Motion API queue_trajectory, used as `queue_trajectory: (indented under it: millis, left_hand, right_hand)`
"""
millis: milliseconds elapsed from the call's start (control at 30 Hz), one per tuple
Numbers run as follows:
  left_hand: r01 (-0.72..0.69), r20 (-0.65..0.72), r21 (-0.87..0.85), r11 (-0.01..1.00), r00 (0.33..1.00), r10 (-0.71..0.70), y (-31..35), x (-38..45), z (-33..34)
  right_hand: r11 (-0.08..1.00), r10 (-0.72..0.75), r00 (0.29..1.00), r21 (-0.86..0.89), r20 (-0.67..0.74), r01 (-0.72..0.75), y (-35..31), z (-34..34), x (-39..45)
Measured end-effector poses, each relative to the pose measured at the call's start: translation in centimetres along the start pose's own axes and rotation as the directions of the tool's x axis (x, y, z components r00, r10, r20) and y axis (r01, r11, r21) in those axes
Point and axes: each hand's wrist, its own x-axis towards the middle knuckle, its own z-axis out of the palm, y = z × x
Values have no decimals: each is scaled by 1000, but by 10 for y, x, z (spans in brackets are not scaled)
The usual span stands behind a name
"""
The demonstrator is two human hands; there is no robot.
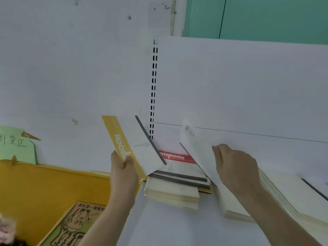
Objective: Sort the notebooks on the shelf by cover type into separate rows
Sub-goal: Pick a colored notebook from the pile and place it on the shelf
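Note:
My left hand [123, 172] grips a yellow-and-white notebook [132, 144] with a grey spine, held tilted in the air above the shelf's left end. Beneath it lies a stack of notebooks [177, 185], a red-banded "NOTEBOOK" cover [175, 156] on top. My right hand [234, 167] holds up a white-backed notebook [195, 150], tilted on its edge at the left end of a leaning row of white notebooks [276, 196]. Both piles rest on the white shelf [168, 226].
A slotted white upright [153, 89] and a white back panel [248, 86] stand behind the shelf. To the left is a yellow surface [35, 189] with a cartoon-cover book [74, 226] and a green paper sign [16, 144] on the wall.

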Motion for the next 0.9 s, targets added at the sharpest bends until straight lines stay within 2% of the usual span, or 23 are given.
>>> queue_trajectory:
  millis: [67, 167, 267, 433, 533, 633, 667, 700, 733, 767, 800, 833, 867, 900]
  left_hand:
    - [9, 74, -58, 998, 997, -4, 0, -10, 11]
    - [10, 218, -137, 990, 976, 20, 3, -33, 32]
    - [55, 320, -284, 957, 947, 41, 5, -51, 48]
    - [63, 391, -328, 943, 917, 75, 2, -52, 54]
    - [64, 339, -298, 952, 940, 43, 1, -49, 56]
    - [107, 266, -298, 948, 964, -26, 0, -47, 56]
    - [126, 274, -323, 938, 961, -35, 1, -47, 55]
    - [148, 295, -356, 922, 955, -39, 1, -47, 54]
    - [167, 319, -391, 905, 947, -37, 2, -48, 53]
    - [188, 336, -427, 885, 941, -37, 4, -50, 53]
    - [210, 350, -461, 862, 936, -41, 5, -51, 54]
    - [235, 361, -492, 838, 931, -50, 6, -53, 56]
    - [261, 370, -512, 819, 927, -64, 6, -55, 59]
    - [289, 387, -523, 802, 919, -79, 9, -59, 63]
  right_hand:
    - [999, 0, 983, 35, -183, 6, -7, -3, -3]
    - [983, -161, 943, 37, -291, 179, -41, 3, -21]
    - [922, -342, 907, 99, -247, 375, -65, 17, -46]
    - [917, -361, 912, 102, -193, 385, -60, 29, -59]
    - [900, -393, 902, 125, -180, 417, -54, 32, -62]
    - [876, -380, 914, 263, -144, 405, -45, 30, -65]
    - [894, -315, 941, 295, -124, 338, -41, 27, -65]
    - [923, -189, 977, 321, -96, 211, -36, 23, -64]
    - [936, -3, 999, 352, -45, 19, -31, 18, -60]
    - [898, 206, 976, 384, 68, -216, -26, 13, -55]
    - [802, 370, 900, 409, 231, -435, -23, 7, -50]
    - [680, 463, 799, 425, 384, -598, -22, 5, -46]
    - [569, 482, 721, 448, 498, -690, -22, 5, -44]
    - [489, 470, 694, 494, 544, -719, -26, 5, -42]
